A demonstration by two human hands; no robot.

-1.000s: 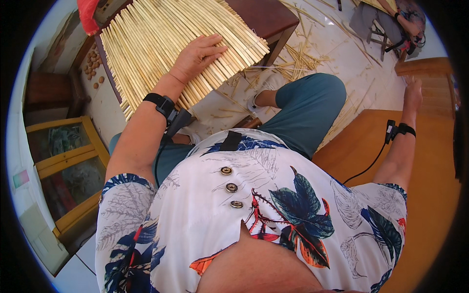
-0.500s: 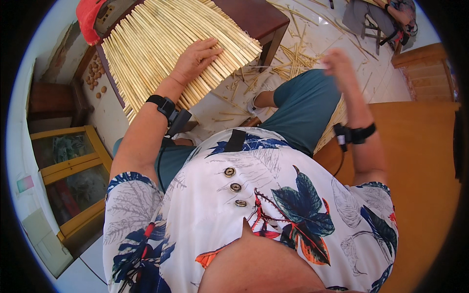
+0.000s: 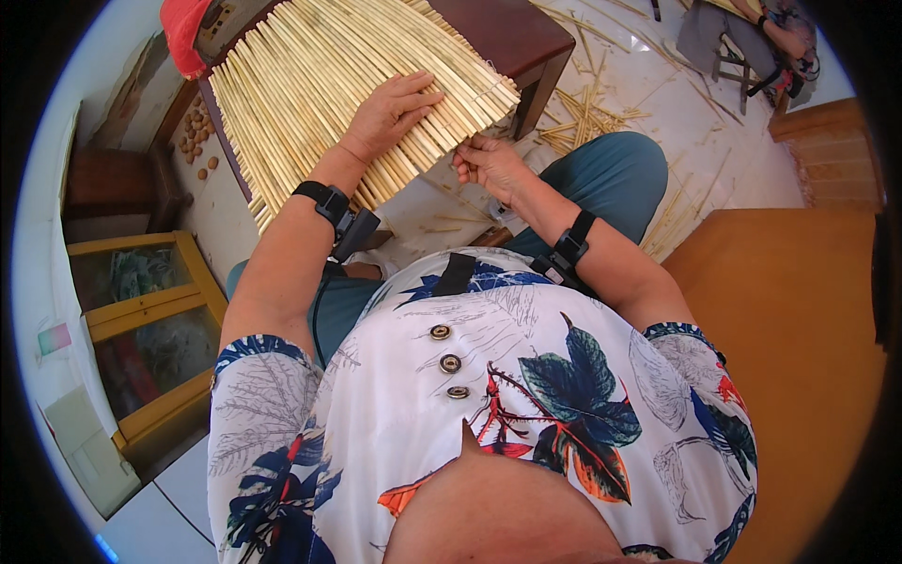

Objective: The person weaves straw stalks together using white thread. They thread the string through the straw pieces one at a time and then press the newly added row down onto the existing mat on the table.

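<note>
The left hand (image 3: pixel 390 111) lies flat on the reed mat (image 3: pixel 310 85), so its palm and the reeds beneath it are hidden. The mat's far end runs out past the top edge. The right hand (image 3: pixel 489 162) is at the mat's near corner, its fingertips curled under; whether they pinch a reed or a thread cannot be told. The worktop (image 3: pixel 512 38) under the mat shows only at one corner. A second person (image 3: pixel 752 38) at the top right is cut off by the rim. Small brown bits (image 3: pixel 195 141) left of the mat are too small to identify.
</note>
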